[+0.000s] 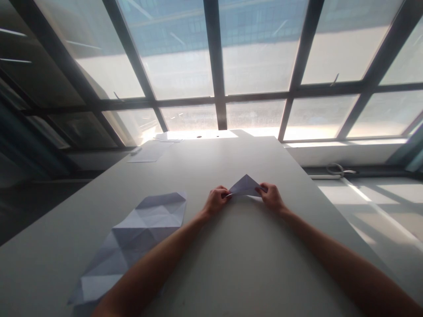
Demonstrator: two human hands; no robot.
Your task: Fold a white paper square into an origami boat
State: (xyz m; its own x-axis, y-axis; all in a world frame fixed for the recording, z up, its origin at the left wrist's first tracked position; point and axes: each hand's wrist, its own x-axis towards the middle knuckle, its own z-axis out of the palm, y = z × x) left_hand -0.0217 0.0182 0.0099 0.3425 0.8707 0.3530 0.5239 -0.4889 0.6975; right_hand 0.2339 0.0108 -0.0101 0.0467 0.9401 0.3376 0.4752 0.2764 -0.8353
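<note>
Left hand (216,200) and right hand (271,196) each pinch a corner of a folded paper triangle (245,186) mid-desk (244,264); a creased sheet (132,240) lies toward the desk's left edge

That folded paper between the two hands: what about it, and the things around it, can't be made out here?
- Folded paper, head view: its two lower corners are hidden by the left hand and right hand.
- Creased sheet: its near end is covered by the left forearm.
- Papers at the table's far end: too small and washed out by window glare.
- Scissors on the ledge: small, blades unclear.
</note>
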